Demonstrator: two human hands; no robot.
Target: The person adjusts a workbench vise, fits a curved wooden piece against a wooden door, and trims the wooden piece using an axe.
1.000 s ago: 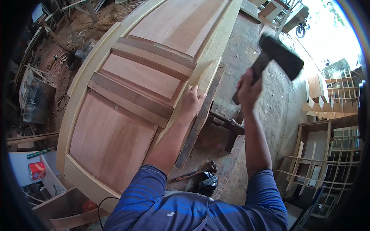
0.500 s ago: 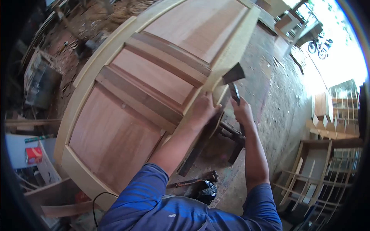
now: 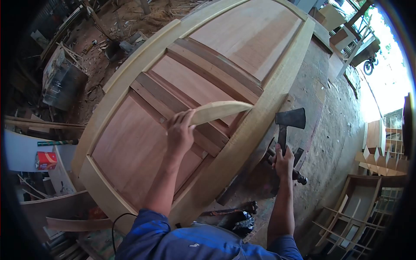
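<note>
A curved, pale strip of wood [image 3: 221, 110] is held at one end by my left hand [image 3: 180, 131], its fingers wrapped round it. The strip lies above the panelled wooden door [image 3: 130, 143], and its tapered far end reaches the door's right-hand frame. To the right, my right hand [image 3: 284, 162] is closed on the handle of a hatchet [image 3: 291, 118]. The dark blade points up and away, over the workbench surface beside the door.
A metal clamp [image 3: 299, 177] is near my right hand. Beside my body on the bench are a dark tool and a black plastic bag [image 3: 243, 223]. A wooden cabinet frame [image 3: 362, 195] stands right, a red box [image 3: 46, 160] left.
My left hand has lifted the curved strip off the door's right edge and moved left with it. The hatchet has come down and away from the strip; the view has shifted.
</note>
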